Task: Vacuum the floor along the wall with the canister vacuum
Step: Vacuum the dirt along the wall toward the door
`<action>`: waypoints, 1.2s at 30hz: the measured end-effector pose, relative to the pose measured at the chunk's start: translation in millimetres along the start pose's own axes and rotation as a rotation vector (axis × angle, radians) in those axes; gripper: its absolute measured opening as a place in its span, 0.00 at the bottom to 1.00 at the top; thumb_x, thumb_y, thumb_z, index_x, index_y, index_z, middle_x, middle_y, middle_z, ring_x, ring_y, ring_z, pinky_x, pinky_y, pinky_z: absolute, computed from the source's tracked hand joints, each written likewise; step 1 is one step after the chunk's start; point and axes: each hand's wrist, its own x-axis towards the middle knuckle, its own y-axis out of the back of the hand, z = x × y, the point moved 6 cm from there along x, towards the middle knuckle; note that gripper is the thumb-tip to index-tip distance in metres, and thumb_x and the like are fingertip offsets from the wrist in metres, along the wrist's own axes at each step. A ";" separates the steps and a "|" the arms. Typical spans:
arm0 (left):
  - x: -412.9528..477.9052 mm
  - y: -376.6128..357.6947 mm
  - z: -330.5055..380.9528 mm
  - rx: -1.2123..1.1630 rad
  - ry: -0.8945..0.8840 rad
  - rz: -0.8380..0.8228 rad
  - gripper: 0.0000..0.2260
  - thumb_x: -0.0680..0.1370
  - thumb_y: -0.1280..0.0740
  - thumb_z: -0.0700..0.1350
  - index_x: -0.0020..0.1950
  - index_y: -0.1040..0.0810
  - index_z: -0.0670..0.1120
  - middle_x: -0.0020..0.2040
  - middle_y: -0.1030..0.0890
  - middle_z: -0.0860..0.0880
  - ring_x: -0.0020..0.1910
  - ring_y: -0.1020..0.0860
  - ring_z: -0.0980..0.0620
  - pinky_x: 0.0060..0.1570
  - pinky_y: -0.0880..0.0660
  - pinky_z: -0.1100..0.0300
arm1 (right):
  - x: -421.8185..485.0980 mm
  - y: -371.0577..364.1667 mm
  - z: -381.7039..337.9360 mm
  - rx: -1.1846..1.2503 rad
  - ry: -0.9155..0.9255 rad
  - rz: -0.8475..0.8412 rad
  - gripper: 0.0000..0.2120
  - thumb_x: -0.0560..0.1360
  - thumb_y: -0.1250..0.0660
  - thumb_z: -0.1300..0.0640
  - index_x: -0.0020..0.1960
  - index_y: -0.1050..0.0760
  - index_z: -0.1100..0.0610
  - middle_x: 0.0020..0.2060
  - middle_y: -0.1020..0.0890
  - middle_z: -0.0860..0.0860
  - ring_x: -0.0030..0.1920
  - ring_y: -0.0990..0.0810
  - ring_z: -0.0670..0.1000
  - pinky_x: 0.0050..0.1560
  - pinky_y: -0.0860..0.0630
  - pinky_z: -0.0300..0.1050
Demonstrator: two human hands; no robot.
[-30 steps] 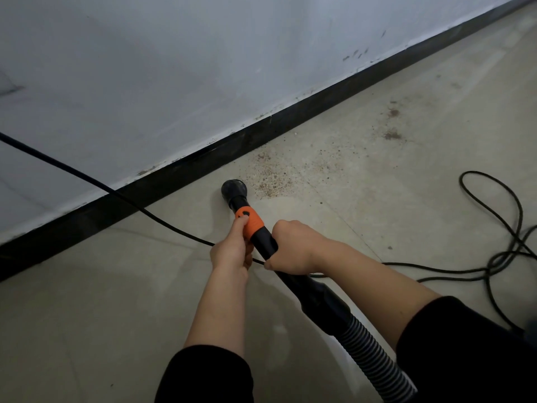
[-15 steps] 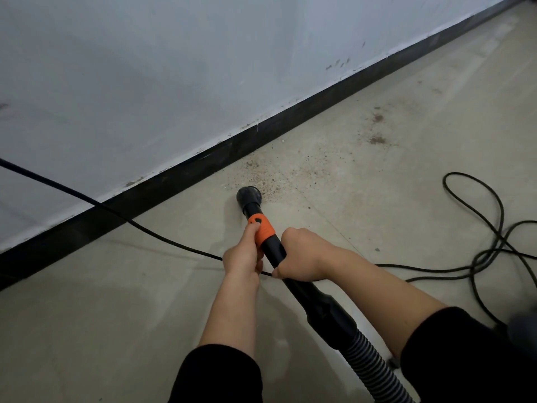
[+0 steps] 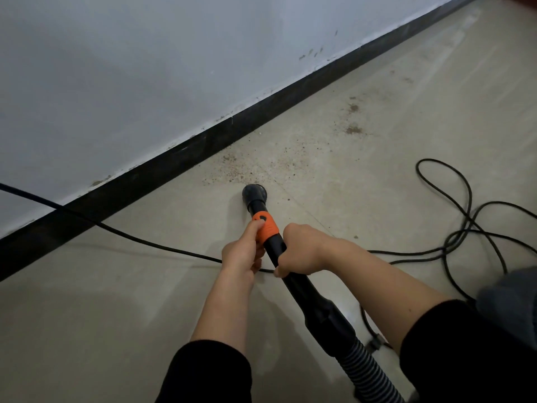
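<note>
The black vacuum wand (image 3: pixel 308 295) has an orange collar (image 3: pixel 266 226) and a round black nozzle (image 3: pixel 254 193) that sits on the beige floor, a short way out from the black baseboard (image 3: pixel 180 167). My left hand (image 3: pixel 242 253) grips the wand at the orange collar, thumb along it. Just behind, my right hand (image 3: pixel 299 251) is wrapped round the black tube. A ribbed grey hose (image 3: pixel 369 373) runs back from the wand to the lower right. Brown dust specks (image 3: pixel 241 170) lie just ahead of the nozzle by the baseboard, and two darker dirt spots (image 3: pixel 353 119) lie further right.
A black power cord (image 3: pixel 130 237) crosses the floor from the left wall under my hands and loops in a loose tangle (image 3: pixel 453 228) at the right. The white wall (image 3: pixel 145 68) runs diagonally from lower left to upper right. A grey object's edge (image 3: pixel 511 301) shows at right.
The nozzle has pulled back from the baseboard and shifted right along the wall; the dust patch it sat beside a second ago is now ahead of it. Both hands keep their grip.
</note>
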 end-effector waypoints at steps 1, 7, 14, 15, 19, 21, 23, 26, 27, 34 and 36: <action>-1.0 -2.4 -1.9 0.023 0.008 -0.031 0.21 0.69 0.26 0.56 0.49 0.18 0.40 0.36 0.22 0.46 0.35 0.26 0.52 0.36 0.31 0.60 | -1.3 -0.1 2.9 0.002 -0.015 -0.014 0.15 0.72 0.27 0.57 0.39 0.34 0.56 0.35 0.25 0.54 0.32 0.24 0.52 0.31 0.26 0.41; -7.6 -19.9 -15.0 0.175 0.071 -0.216 0.13 0.71 0.28 0.55 0.40 0.21 0.45 0.29 0.27 0.51 0.28 0.29 0.55 0.30 0.34 0.64 | -9.6 -4.9 27.6 0.070 -0.114 -0.150 0.13 0.70 0.24 0.57 0.39 0.28 0.61 0.31 0.20 0.56 0.33 0.19 0.54 0.44 0.17 0.48; -10.4 -27.7 -20.6 0.268 0.115 -0.299 0.14 0.72 0.29 0.55 0.42 0.22 0.44 0.33 0.25 0.49 0.30 0.28 0.56 0.29 0.34 0.65 | -16.6 -7.8 44.1 0.128 -0.135 -0.190 0.12 0.70 0.24 0.57 0.37 0.25 0.61 0.29 0.20 0.55 0.30 0.20 0.52 0.46 0.17 0.48; -10.4 -27.1 -19.2 0.282 0.114 -0.307 0.14 0.72 0.29 0.55 0.42 0.22 0.44 0.33 0.24 0.49 0.30 0.29 0.55 0.30 0.34 0.65 | -16.6 -8.4 45.4 0.143 -0.133 -0.191 0.12 0.69 0.24 0.57 0.38 0.25 0.61 0.30 0.19 0.55 0.31 0.19 0.52 0.46 0.17 0.49; -11.5 -31.1 -18.5 0.390 0.126 -0.388 0.13 0.73 0.30 0.54 0.41 0.23 0.44 0.28 0.24 0.50 0.29 0.29 0.56 0.29 0.34 0.65 | -20.6 -11.8 54.7 0.181 -0.150 -0.227 0.11 0.68 0.23 0.57 0.40 0.23 0.62 0.31 0.18 0.55 0.34 0.18 0.53 0.48 0.17 0.49; -12.7 -33.6 -21.1 0.420 0.139 -0.421 0.13 0.73 0.30 0.54 0.42 0.23 0.44 0.28 0.22 0.51 0.29 0.28 0.56 0.28 0.33 0.66 | -22.9 -13.5 58.4 0.186 -0.165 -0.249 0.10 0.68 0.23 0.57 0.40 0.22 0.62 0.31 0.18 0.55 0.34 0.17 0.53 0.49 0.17 0.50; -12.4 -37.3 -23.4 0.418 0.141 -0.433 0.14 0.73 0.30 0.54 0.46 0.22 0.43 0.30 0.21 0.50 0.29 0.28 0.56 0.28 0.32 0.66 | -23.6 -13.8 62.1 0.189 -0.176 -0.245 0.11 0.68 0.23 0.58 0.40 0.22 0.62 0.31 0.18 0.55 0.34 0.18 0.53 0.49 0.17 0.51; -9.4 -45.9 -23.2 0.392 0.125 -0.411 0.16 0.72 0.29 0.54 0.49 0.21 0.42 0.33 0.22 0.49 0.30 0.27 0.56 0.26 0.32 0.66 | -21.3 -10.4 67.4 0.196 -0.189 -0.196 0.11 0.68 0.23 0.57 0.40 0.23 0.62 0.30 0.18 0.56 0.32 0.18 0.53 0.47 0.17 0.50; -8.3 -49.7 -22.4 0.391 0.116 -0.405 0.16 0.72 0.29 0.54 0.49 0.21 0.42 0.34 0.22 0.49 0.30 0.27 0.56 0.26 0.31 0.66 | -20.5 -8.7 68.8 0.201 -0.193 -0.179 0.11 0.68 0.23 0.57 0.39 0.24 0.62 0.30 0.18 0.56 0.31 0.19 0.52 0.47 0.17 0.49; -7.1 -73.0 -21.1 0.414 0.100 -0.430 0.18 0.72 0.29 0.54 0.52 0.21 0.42 0.40 0.20 0.48 0.34 0.25 0.55 0.35 0.31 0.64 | -21.3 0.3 87.9 0.243 -0.259 -0.099 0.11 0.66 0.23 0.57 0.40 0.22 0.63 0.27 0.19 0.55 0.28 0.20 0.52 0.40 0.18 0.45; -6.4 -78.0 -21.5 0.423 0.098 -0.445 0.17 0.72 0.29 0.54 0.51 0.21 0.42 0.40 0.20 0.48 0.34 0.25 0.55 0.35 0.31 0.64 | -21.4 1.1 92.9 0.253 -0.282 -0.098 0.11 0.65 0.23 0.57 0.40 0.21 0.63 0.27 0.19 0.55 0.28 0.19 0.52 0.39 0.18 0.44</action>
